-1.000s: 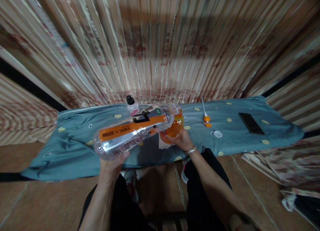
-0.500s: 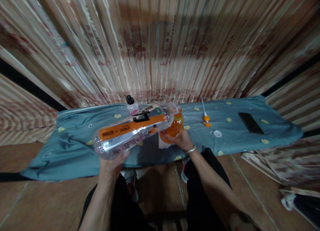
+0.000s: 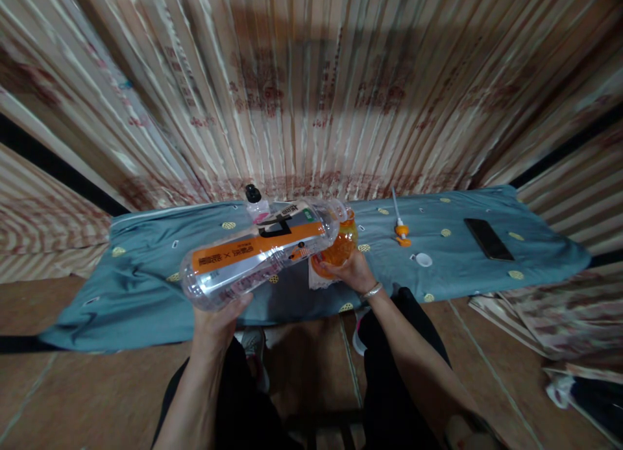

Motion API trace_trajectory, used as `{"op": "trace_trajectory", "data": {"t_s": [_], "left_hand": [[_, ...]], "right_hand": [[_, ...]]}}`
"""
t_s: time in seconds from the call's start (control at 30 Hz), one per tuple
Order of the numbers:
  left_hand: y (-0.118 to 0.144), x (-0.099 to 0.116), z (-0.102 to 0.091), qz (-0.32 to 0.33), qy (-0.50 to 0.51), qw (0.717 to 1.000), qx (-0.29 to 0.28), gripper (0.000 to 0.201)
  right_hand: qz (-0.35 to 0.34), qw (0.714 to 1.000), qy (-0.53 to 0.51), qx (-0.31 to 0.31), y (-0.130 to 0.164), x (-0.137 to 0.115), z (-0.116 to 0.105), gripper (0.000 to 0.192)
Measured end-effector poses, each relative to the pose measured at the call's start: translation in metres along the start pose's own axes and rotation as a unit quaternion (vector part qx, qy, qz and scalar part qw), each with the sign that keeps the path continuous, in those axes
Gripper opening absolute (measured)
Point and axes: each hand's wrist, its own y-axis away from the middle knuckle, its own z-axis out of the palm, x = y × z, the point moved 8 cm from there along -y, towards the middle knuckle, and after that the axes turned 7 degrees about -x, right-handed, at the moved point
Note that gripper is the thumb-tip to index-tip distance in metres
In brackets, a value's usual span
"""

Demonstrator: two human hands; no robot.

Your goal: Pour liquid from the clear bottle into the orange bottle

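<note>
My left hand [image 3: 221, 317] is closed round the lower part of a large clear plastic bottle [image 3: 257, 255] with an orange and silver label. That bottle is tilted, its uncapped mouth at the right over the top of an orange see-through bottle [image 3: 343, 239]. Whether the two mouths touch is hard to tell. My right hand [image 3: 353, 271] grips the orange bottle, which stands on a folded white cloth or tissue [image 3: 318, 280]. To the right lies an orange pump head [image 3: 402, 232] with a pale tube, near a small white cap [image 3: 423, 260].
A teal patterned cloth [image 3: 146, 287] covers the low, long surface. Behind the clear bottle stands a small bottle with a black cap [image 3: 253, 193]. A dark phone [image 3: 488, 238] lies at the right. Pleated curtains [image 3: 311, 99] hang close behind.
</note>
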Motion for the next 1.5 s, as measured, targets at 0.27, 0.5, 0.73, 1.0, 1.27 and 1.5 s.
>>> {"op": "trace_trajectory", "data": {"t_s": [0.27, 0.5, 0.73, 1.0, 1.27, 1.5], "left_hand": [[-0.002, -0.006, -0.005, -0.016, -0.001, 0.999, -0.032, 0.078], [-0.002, -0.009, -0.008, -0.009, -0.004, 0.999, -0.042, 0.077], [-0.001, -0.006, -0.008, -0.010, 0.003, 0.999, -0.038, 0.079], [-0.001, -0.001, -0.004, -0.004, -0.004, 1.000, -0.009, 0.085], [0.000, -0.005, -0.006, -0.017, -0.008, 0.999, -0.031, 0.076], [-0.001, -0.003, -0.002, -0.018, -0.012, 0.999, -0.027, 0.078]], "right_hand": [[0.009, 1.000, -0.028, -0.002, 0.000, 0.003, 0.002, 0.055], [0.006, 0.999, -0.031, -0.007, -0.001, -0.003, 0.002, 0.055], [0.002, 1.000, -0.013, 0.005, 0.000, -0.004, 0.000, 0.054], [0.002, 1.000, 0.011, 0.004, 0.000, -0.002, 0.000, 0.053], [0.013, 1.000, -0.018, -0.007, 0.000, 0.000, 0.002, 0.054], [0.007, 1.000, 0.005, -0.002, 0.000, -0.002, 0.000, 0.054]]}}
